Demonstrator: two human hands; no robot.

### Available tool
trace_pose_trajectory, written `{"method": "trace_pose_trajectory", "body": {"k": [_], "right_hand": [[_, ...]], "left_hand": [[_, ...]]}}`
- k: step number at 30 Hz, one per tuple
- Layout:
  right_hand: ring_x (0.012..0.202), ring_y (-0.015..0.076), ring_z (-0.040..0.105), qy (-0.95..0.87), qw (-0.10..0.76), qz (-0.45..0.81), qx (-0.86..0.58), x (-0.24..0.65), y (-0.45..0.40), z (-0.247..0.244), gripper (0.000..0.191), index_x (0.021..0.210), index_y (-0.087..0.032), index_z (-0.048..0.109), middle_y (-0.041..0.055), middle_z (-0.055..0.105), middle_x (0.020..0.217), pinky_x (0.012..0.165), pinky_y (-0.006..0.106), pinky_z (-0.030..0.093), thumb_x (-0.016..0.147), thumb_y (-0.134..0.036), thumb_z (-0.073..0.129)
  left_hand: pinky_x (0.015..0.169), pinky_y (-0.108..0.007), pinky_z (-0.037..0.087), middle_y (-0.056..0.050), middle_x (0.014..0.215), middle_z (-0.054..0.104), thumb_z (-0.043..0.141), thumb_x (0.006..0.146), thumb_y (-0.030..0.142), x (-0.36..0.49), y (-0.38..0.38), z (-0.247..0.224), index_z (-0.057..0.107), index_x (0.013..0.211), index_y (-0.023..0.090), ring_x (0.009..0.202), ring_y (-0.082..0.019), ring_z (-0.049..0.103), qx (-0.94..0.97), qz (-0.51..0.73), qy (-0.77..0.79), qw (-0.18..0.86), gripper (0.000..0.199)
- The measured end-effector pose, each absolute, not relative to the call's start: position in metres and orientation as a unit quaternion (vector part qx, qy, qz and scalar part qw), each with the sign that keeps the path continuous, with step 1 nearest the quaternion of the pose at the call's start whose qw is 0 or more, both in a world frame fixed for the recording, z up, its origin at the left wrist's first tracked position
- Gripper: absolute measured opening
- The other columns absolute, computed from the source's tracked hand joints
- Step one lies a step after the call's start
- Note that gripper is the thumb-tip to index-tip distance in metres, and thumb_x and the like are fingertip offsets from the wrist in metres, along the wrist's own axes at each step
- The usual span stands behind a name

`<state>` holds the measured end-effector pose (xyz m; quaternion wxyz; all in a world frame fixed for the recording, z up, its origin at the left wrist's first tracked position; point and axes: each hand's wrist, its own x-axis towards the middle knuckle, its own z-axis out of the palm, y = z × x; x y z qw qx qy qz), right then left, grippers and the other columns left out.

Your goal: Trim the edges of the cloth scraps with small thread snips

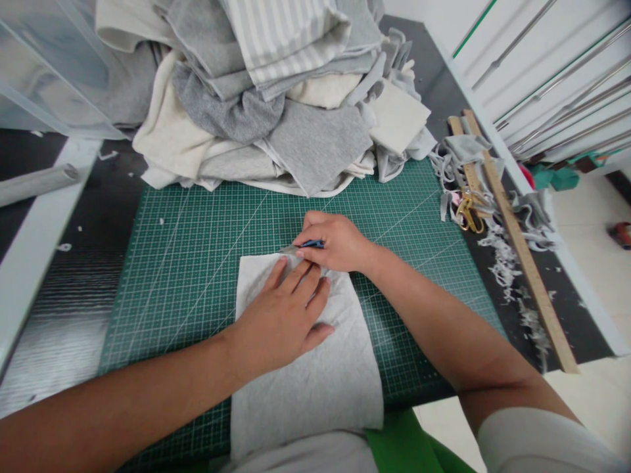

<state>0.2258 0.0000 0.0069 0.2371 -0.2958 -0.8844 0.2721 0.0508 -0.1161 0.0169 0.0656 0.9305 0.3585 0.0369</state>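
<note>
A piece of light grey fabric (315, 401) lies on the green cutting mat (197, 276), its near end reaching the mat's front edge. My left hand (283, 315) rests flat on the fabric with the fingers spread, pressing near its far edge. Just beyond those fingertips, my right hand (335, 240) is closed around a small dark blue tool (313, 244) at the fabric's far edge. Most of the tool is hidden by the fingers, so its exact kind does not show.
A tall heap of grey, cream and striped fabric (320, 141) covers the mat's far side. To the right lie gold-handled scissors (469, 215), a long wooden ruler (522, 256) and fabric scraps (503, 256). A grey roll (39, 184) is at left.
</note>
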Motion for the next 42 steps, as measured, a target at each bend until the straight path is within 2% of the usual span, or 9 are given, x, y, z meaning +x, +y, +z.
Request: {"method": "trace_pose_trajectory", "body": {"k": [9, 13, 19, 28, 33, 38, 42], "right_hand": [[0.077, 0.0143, 0.058, -0.894, 0.204, 0.257, -0.306, 0.226, -0.001, 0.010, 0.012, 0.089, -0.018, 0.077, 0.0021, 0.061, 0.083, 0.068, 0.027, 0.043, 0.085, -0.024, 0.067], [0.076, 0.0141, 0.058, -0.887, 0.215, 0.266, -0.310, 0.226, -0.002, 0.010, 0.012, 0.088, -0.017, 0.076, 0.0021, 0.061, 0.082, 0.068, 0.027, 0.043, 0.085, -0.023, 0.066], [0.072, 0.0129, 0.058, -0.842, 0.305, 0.334, -0.294, 0.227, 0.005, 0.005, 0.015, 0.087, -0.016, 0.076, 0.0015, 0.061, 0.079, 0.067, 0.027, 0.045, 0.081, -0.029, 0.072], [0.063, 0.0090, 0.053, -0.644, 0.419, 0.533, -0.355, 0.235, 0.015, 0.004, 0.027, 0.085, -0.020, 0.076, -0.0010, 0.065, 0.075, 0.056, 0.023, 0.041, 0.074, -0.044, 0.079], [0.055, 0.0070, 0.047, -0.610, 0.436, 0.557, -0.358, 0.236, 0.015, 0.003, 0.028, 0.085, -0.020, 0.076, -0.0025, 0.063, 0.069, 0.051, 0.022, 0.037, 0.074, -0.045, 0.079], [0.052, 0.0056, 0.044, -0.632, 0.412, 0.539, -0.376, 0.236, 0.012, 0.007, 0.029, 0.085, -0.019, 0.075, -0.0026, 0.065, 0.070, 0.048, 0.021, 0.034, 0.075, -0.046, 0.077], [0.058, 0.0076, 0.050, -0.646, 0.395, 0.532, -0.379, 0.234, 0.011, 0.008, 0.032, 0.085, -0.018, 0.074, -0.0011, 0.067, 0.073, 0.050, 0.021, 0.038, 0.074, -0.048, 0.078]], "left_hand": [[0.114, -0.063, 0.029, -0.022, 0.146, 0.045, 0.045, 0.097, 0.055, 0.051, -0.116, 0.019, 0.050, 0.138, 0.012, 0.140, -0.040, 0.036, 0.930, 0.036, 0.359, 0.074, 0.060], [0.114, -0.063, 0.029, -0.022, 0.147, 0.044, 0.045, 0.097, 0.055, 0.051, -0.116, 0.019, 0.050, 0.138, 0.012, 0.141, -0.040, 0.034, 0.931, 0.033, 0.357, 0.073, 0.060], [0.115, -0.061, 0.028, -0.021, 0.147, 0.045, 0.044, 0.097, 0.055, 0.051, -0.117, 0.019, 0.050, 0.138, 0.013, 0.141, -0.038, 0.036, 0.929, 0.034, 0.361, 0.074, 0.059], [0.116, -0.060, 0.028, -0.019, 0.146, 0.048, 0.043, 0.097, 0.055, 0.050, -0.115, 0.019, 0.052, 0.136, 0.015, 0.139, -0.036, 0.039, 0.927, 0.054, 0.365, 0.066, 0.057], [0.118, -0.062, 0.023, -0.018, 0.143, 0.051, 0.045, 0.097, 0.053, 0.047, -0.114, 0.022, 0.056, 0.132, 0.016, 0.139, -0.036, 0.039, 0.923, 0.075, 0.374, 0.059, 0.052], [0.121, -0.057, 0.019, -0.015, 0.146, 0.049, 0.044, 0.097, 0.054, 0.045, -0.114, 0.023, 0.053, 0.135, 0.018, 0.143, -0.033, 0.034, 0.958, 0.091, 0.256, 0.087, 0.053], [0.124, -0.055, 0.012, -0.010, 0.153, 0.043, 0.049, 0.094, 0.057, 0.044, -0.114, 0.020, 0.049, 0.141, 0.023, 0.148, -0.029, 0.028, 0.974, 0.069, 0.168, 0.132, 0.058]]}}
